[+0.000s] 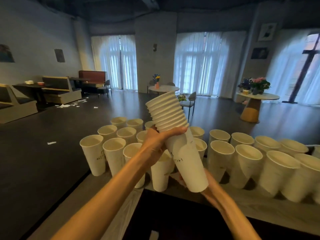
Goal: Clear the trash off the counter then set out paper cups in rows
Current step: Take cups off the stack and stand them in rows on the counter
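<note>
A nested stack of white paper cups (174, 135) is held tilted above the counter, rims pointing up and away. My left hand (157, 141) grips the stack just below the rims, thumb across its front. My right hand (206, 189) holds the bottom of the outermost cup from underneath and is mostly hidden behind it. Several upright paper cups stand in rows on the counter (270, 208), one group on the left (110, 146) and another on the right (245, 158).
The counter's left edge drops to a dark floor with scraps of paper (52, 143). A dark recess (173, 219) lies in the counter near me. Round tables with flowers (256, 94), chairs and booth seats stand farther back.
</note>
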### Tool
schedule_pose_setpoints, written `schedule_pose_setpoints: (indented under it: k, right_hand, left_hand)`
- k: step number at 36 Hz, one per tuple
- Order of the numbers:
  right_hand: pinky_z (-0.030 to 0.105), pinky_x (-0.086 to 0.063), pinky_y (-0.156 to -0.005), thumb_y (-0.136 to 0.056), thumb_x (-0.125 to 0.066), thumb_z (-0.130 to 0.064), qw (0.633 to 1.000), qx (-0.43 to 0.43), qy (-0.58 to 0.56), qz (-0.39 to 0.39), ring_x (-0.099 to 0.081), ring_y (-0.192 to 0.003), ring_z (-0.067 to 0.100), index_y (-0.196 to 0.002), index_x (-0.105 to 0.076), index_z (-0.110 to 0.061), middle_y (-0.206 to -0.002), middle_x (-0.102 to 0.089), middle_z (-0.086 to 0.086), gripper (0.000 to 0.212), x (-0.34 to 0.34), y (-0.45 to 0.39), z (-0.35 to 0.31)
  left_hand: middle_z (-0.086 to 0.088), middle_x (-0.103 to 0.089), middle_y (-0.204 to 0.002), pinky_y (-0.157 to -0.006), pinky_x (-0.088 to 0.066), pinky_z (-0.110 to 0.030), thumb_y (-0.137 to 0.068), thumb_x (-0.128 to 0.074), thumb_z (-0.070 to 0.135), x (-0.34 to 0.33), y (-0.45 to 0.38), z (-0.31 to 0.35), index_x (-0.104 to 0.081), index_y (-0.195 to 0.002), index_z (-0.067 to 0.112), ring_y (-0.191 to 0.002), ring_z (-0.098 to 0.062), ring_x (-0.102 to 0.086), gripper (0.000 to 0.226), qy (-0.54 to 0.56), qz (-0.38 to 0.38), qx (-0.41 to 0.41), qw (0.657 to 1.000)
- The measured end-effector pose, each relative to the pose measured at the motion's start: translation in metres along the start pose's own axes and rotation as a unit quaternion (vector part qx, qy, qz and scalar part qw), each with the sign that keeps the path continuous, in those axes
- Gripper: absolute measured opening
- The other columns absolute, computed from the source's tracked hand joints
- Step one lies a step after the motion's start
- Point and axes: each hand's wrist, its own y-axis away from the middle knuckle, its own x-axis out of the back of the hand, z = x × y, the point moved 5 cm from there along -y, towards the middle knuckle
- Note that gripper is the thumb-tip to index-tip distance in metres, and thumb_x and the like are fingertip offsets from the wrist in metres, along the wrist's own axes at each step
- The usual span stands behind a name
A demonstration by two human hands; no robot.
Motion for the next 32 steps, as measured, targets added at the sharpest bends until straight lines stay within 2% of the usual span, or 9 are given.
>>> schedule_pose_setpoints:
  k: [1, 3, 5, 8, 11, 14, 17, 25, 32]
  right_hand:
    - [0.053, -0.053, -0.093, -0.091, -0.063, -0.046, 0.997, 0.061, 0.023, 0.049, -0.065, -0.11, 0.037, -0.135, -0.055, -0.006, -0.131, -0.06, 0.025, 0.059, -0.003, 0.015, -0.015]
    - [0.055, -0.052, -0.095, -0.09, -0.05, -0.062, 1.0, 0.017, -0.01, -0.011, -0.063, -0.108, 0.043, -0.13, -0.063, -0.008, -0.125, -0.062, 0.029, 0.069, -0.02, 0.034, -0.024]
    - [0.046, -0.058, -0.07, -0.089, -0.038, -0.067, 0.998, 0.006, -0.006, -0.067, -0.066, -0.087, 0.042, -0.123, -0.066, -0.002, -0.108, -0.066, 0.032, 0.078, -0.027, 0.051, -0.031]
    - [0.039, -0.057, -0.053, -0.088, -0.042, -0.053, 0.998, -0.008, -0.009, -0.064, -0.068, -0.067, 0.035, -0.12, -0.057, -0.008, -0.086, -0.068, 0.027, 0.057, -0.032, 0.05, -0.03]
    - [0.042, -0.059, -0.056, -0.074, -0.071, -0.052, 0.997, -0.009, 0.048, -0.052, -0.071, -0.067, 0.034, -0.105, -0.065, -0.011, -0.085, -0.072, 0.025, 0.052, -0.027, 0.06, -0.036]
    - [0.041, -0.06, -0.068, -0.03, -0.093, -0.063, 0.987, 0.049, 0.15, -0.03, -0.072, -0.081, 0.029, -0.106, -0.071, -0.009, -0.098, -0.072, 0.018, 0.096, -0.014, 0.058, -0.04]
    - [0.028, -0.054, -0.083, -0.044, -0.091, -0.059, 0.949, 0.117, 0.294, 0.018, -0.066, -0.104, 0.011, -0.13, -0.057, -0.026, -0.117, -0.068, -0.005, 0.098, -0.007, 0.059, -0.048]
    - [0.014, -0.045, -0.08, -0.057, -0.094, -0.026, 0.91, 0.129, 0.391, 0.048, -0.052, -0.105, -0.005, -0.111, -0.046, -0.043, -0.116, -0.056, -0.021, 0.074, 0.0, 0.036, -0.028]
    - [0.037, -0.044, -0.101, -0.06, -0.093, -0.028, 0.923, 0.054, 0.372, 0.081, -0.049, -0.128, 0.019, -0.14, -0.036, -0.028, -0.135, -0.051, -0.006, 0.098, 0.012, 0.011, -0.015]
  left_hand:
    - [-0.011, -0.074, -0.117, -0.088, -0.061, -0.044, -0.045, -0.093, 0.031, -0.008, -0.001, -0.009, -0.061, -0.13, 0.012, -0.106, -0.026, -0.072, 0.093, 0.002, -0.017, -0.001, 1.0]
    - [-0.013, -0.073, -0.12, -0.095, -0.059, -0.05, -0.046, -0.095, 0.03, -0.019, 0.006, -0.017, -0.06, -0.132, 0.011, -0.111, -0.03, -0.071, 0.095, 0.007, -0.018, 0.017, 1.0]
    - [-0.013, -0.074, -0.119, -0.096, -0.057, -0.052, -0.048, -0.097, 0.028, -0.032, 0.015, -0.026, -0.061, -0.132, 0.01, -0.112, -0.031, -0.07, 0.093, 0.025, 0.01, 0.037, 0.999]
    - [-0.012, -0.075, -0.113, -0.083, -0.061, -0.04, -0.046, -0.094, 0.023, -0.032, 0.017, -0.033, -0.063, -0.128, 0.01, -0.102, -0.026, -0.072, 0.088, 0.066, 0.051, 0.055, 0.995]
    - [-0.012, -0.075, -0.113, -0.087, -0.061, -0.041, -0.037, -0.094, 0.032, -0.035, 0.017, -0.038, -0.064, -0.126, 0.011, -0.106, -0.028, -0.072, 0.096, 0.046, 0.072, 0.029, 0.996]
    - [-0.008, -0.076, -0.111, -0.093, -0.06, -0.046, -0.033, -0.096, 0.04, -0.037, 0.023, -0.036, -0.066, -0.124, 0.012, -0.104, -0.026, -0.072, 0.099, -0.002, 0.11, -0.002, 0.994]
    - [-0.006, -0.078, -0.104, -0.086, -0.061, -0.042, -0.03, -0.095, 0.04, -0.031, 0.025, -0.03, -0.07, -0.115, 0.012, -0.097, -0.022, -0.075, 0.093, -0.007, 0.143, -0.03, 0.989]
    - [-0.005, -0.077, -0.104, -0.081, -0.062, -0.043, -0.039, -0.092, 0.038, -0.009, 0.027, 0.014, -0.071, -0.107, 0.018, -0.099, -0.024, -0.073, 0.074, 0.027, 0.179, -0.098, 0.978]
    - [-0.002, -0.069, -0.109, -0.092, -0.058, -0.046, -0.044, -0.086, 0.049, 0.006, 0.03, 0.048, -0.06, -0.116, 0.03, -0.106, -0.022, -0.068, 0.078, -0.003, 0.154, -0.137, 0.978]
